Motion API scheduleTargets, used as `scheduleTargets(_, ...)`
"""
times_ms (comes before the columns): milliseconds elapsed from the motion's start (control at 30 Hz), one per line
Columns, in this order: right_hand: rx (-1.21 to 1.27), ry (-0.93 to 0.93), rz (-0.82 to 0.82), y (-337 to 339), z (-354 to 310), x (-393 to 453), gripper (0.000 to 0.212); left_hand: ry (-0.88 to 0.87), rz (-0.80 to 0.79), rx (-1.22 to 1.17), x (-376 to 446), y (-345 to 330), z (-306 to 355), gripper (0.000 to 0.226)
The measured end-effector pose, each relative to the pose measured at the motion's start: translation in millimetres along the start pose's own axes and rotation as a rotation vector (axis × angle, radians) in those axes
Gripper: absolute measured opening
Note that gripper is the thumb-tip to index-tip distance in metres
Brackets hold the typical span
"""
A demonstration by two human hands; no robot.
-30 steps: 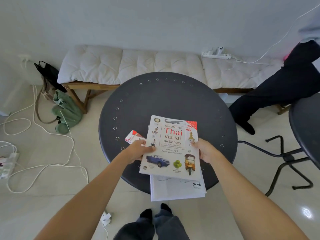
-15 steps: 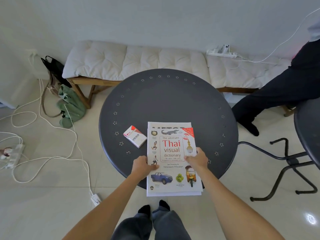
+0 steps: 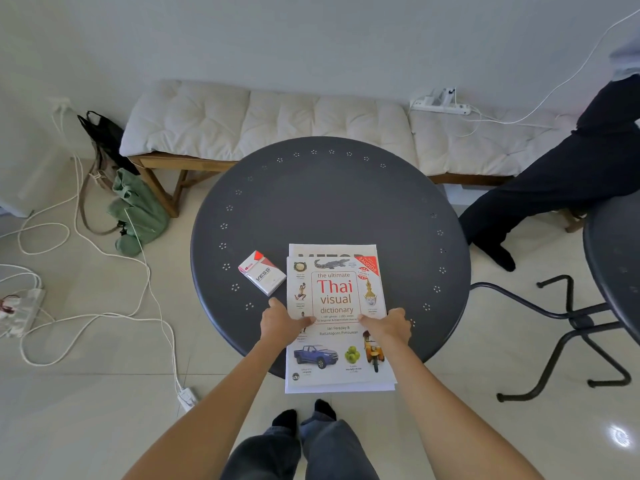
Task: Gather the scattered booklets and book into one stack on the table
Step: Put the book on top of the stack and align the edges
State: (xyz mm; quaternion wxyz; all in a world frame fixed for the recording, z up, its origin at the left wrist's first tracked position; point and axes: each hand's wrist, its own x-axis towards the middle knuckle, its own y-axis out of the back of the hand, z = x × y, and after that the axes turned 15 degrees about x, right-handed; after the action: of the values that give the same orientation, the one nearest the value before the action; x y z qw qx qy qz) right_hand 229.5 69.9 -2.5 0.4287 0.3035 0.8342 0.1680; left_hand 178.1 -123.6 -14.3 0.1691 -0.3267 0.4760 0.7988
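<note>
The Thai visual dictionary book lies face up on top of white booklets whose top edge peeks out beyond it. The stack sits at the near edge of the round dark table and overhangs it toward me. My left hand grips the stack's left edge, thumb on the cover. My right hand grips the right edge the same way.
A small red-and-white VESS pack lies on the table just left of the stack. Beyond stands a cushioned bench. A seated person's dark leg and a second table are at right. Cables and bags litter the floor at left.
The stack has come down from slightly tilted in my hands to flat on the table, with the booklets squared under the book. The small pack is now fully uncovered.
</note>
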Motion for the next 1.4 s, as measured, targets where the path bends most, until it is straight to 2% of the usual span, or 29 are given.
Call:
scheduleTargets(100,-0.017,0.007,-0.062,5.0,3.8,4.9,0.065,0.048,-0.078,-0.073,-1.2,4.3,2.6,0.067)
scheduleTargets(167,0.003,-0.012,-0.099,9.0,5.9,8.6,0.063,0.038,-0.137,-0.12,0.7,6.4,1.2,0.05)
scheduleTargets(267,0.055,-0.04,-0.19,13.6,8.6,14.9,0.042,0.01,-0.244,-0.258,-0.8,8.3,-1.0,0.032)
scheduleTargets(333,0.083,-0.066,-0.237,17.0,9.0,17.9,0.032,-0.007,-0.283,-0.385,-4.4,7.7,-2.0,0.03)
scheduleTargets(400,0.123,-0.092,-0.273,21.9,8.9,18.6,0.037,-0.032,-0.29,-0.457,-8.8,7.7,-2.3,0.032)
scheduleTargets(667,0.339,-0.014,-0.459,44.6,3.0,13.4,0.042,-0.204,-0.301,-0.504,-22.4,22.1,0.0,0.044)
scheduleTargets(800,0.264,0.065,-0.485,57.8,-19.8,15.0,0.033,-0.266,-0.22,-0.438,-22.2,39.0,18.1,0.045)
scheduleTargets(1033,0.297,0.255,-0.391,66.1,-56.2,16.9,0.036,-0.329,0.069,-0.234,-24.3,59.6,49.7,0.045)
scheduleTargets(1167,0.311,0.348,-0.333,64.7,-68.9,16.8,0.037,-0.335,0.172,-0.224,-25.1,66.0,61.7,0.048)
scheduleTargets(1400,0.279,0.535,-0.22,64.6,-85.1,10.9,0.039,-0.295,0.303,-0.34,-19.5,66.5,71.6,0.043)
